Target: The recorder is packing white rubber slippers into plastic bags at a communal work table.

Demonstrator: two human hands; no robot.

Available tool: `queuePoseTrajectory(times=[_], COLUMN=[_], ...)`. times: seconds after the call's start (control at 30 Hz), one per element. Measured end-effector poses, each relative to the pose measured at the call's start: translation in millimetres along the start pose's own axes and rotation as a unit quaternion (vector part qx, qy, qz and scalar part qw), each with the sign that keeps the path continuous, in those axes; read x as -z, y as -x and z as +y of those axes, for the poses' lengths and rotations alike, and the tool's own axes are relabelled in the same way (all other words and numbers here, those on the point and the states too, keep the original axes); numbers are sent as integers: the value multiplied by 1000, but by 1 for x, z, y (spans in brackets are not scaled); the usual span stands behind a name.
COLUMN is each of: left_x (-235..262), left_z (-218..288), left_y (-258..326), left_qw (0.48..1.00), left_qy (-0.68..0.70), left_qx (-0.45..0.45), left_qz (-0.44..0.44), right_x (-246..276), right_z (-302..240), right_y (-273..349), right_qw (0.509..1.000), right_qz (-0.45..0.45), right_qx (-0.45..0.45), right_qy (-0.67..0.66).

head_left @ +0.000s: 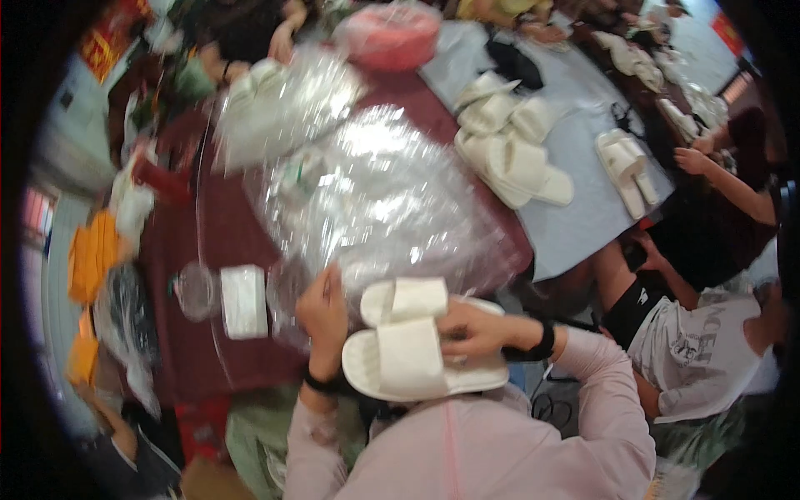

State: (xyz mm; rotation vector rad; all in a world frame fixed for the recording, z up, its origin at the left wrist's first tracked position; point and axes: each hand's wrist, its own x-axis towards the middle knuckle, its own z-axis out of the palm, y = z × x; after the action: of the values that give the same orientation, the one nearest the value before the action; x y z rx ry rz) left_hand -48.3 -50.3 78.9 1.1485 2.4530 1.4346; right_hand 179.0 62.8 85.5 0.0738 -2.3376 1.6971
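A pair of white slippers [408,358] is in front of my chest, lying side by side with wide straps across the toes. My right hand [479,329] is between the two slippers, its fingers closed on them near the straps. To their left, my left hand [323,310] is raised with curled fingers, beside the near edge of a pile of clear plastic bags [375,192]. Blur hides whether a bag edge is pinched in it. Both wrists wear dark bands.
A dark red table [179,333] carries a white packet [243,302], a clear round container [197,290] and a pink plastic-wrapped bundle [390,37]. On a grey cover [575,237] to the right lie several white slippers [512,154]. People sit close around, including one in a white shirt [700,342].
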Motion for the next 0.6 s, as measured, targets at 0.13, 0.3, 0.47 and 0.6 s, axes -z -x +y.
queuePoseTrajectory(times=[0.13,0.3,0.47,0.6], left_x=[4,8,11,22], left_z=[9,7,8,-5], left_y=[-15,-12,2,12], left_qw=[988,977,992,989], left_qy=[116,177,38,-55], left_qx=[104,105,49,-57], left_qz=[-14,-52,-107,-124], right_x=[9,19,26,27], right_z=[-23,-43,-36,-21], right_y=[-4,7,11,-3], right_qw=[992,985,987,997], right_qz=[-16,-61,-27,39], right_qx=[-74,-90,-77,-46], right_qy=[-97,-130,-138,50])
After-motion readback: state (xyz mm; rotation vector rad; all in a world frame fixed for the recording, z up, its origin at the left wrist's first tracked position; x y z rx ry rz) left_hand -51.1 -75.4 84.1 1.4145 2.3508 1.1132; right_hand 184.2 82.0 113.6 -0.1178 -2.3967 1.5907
